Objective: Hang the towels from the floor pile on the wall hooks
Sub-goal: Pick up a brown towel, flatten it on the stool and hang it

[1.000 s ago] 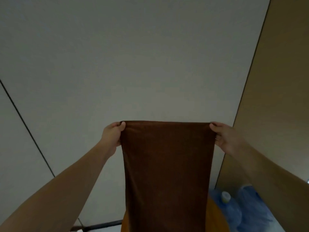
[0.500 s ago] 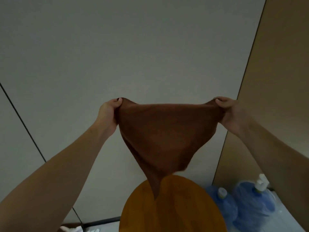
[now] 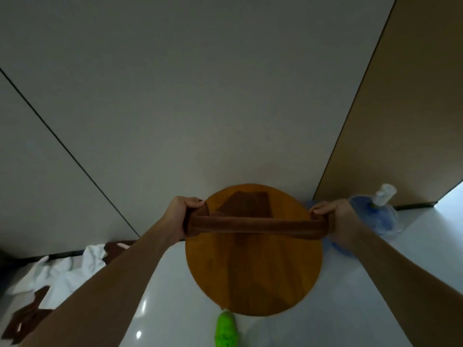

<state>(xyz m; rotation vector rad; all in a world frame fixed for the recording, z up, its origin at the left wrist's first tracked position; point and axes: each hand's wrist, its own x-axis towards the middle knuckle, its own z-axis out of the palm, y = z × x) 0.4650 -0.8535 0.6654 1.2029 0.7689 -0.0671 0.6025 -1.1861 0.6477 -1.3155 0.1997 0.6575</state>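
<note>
Nearest, a green shoe (image 3: 226, 330) shows at the bottom edge on the pale floor (image 3: 325, 321). Beyond it stands a round wooden table (image 3: 253, 271). Above the table, a brown towel (image 3: 253, 226) is stretched taut, its long axis running left to right; its far part lies on the tabletop. The left hand (image 3: 181, 219) grips the left end with curled fingers, the right hand (image 3: 335, 221) the right end. Far left, a pile (image 3: 62, 269) of white and brown towels lies by the wall (image 3: 200, 96). Far right stands a blue bottle (image 3: 380, 211).
</note>
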